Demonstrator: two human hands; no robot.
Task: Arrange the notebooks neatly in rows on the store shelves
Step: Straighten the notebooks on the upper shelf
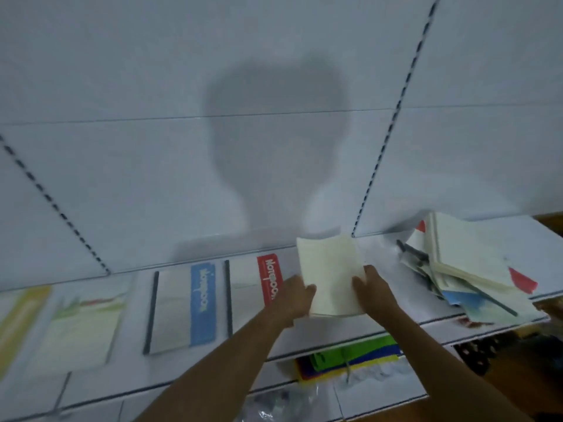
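Forearms: both of mine are reaching up from the bottom edge toward the white shelf.
Left hand: my left hand is gripping the left edge of a cream notebook, thumb curling onto its face.
Right hand: my right hand is pinching the same notebook at its right edge, thumb on the face, the other fingers hiding behind it.
Held notebook: it is tilting up off the shelf, plain side facing me, between the laid-out row and the heap.
Row on the shelf: a notebook with a red band is lying flat just left of my left hand; a notebook with a blue band is lying beside it, then a green-striped one and a yellow-edged one farther left, all blurring.
Heap: a loose pile of notebooks is sitting at the right end of the shelf, covers lying at crossing angles.
Lower shelf: green, blue and yellow sheets are showing below my wrists.
Back panel: my head's shadow is falling on the white wall.
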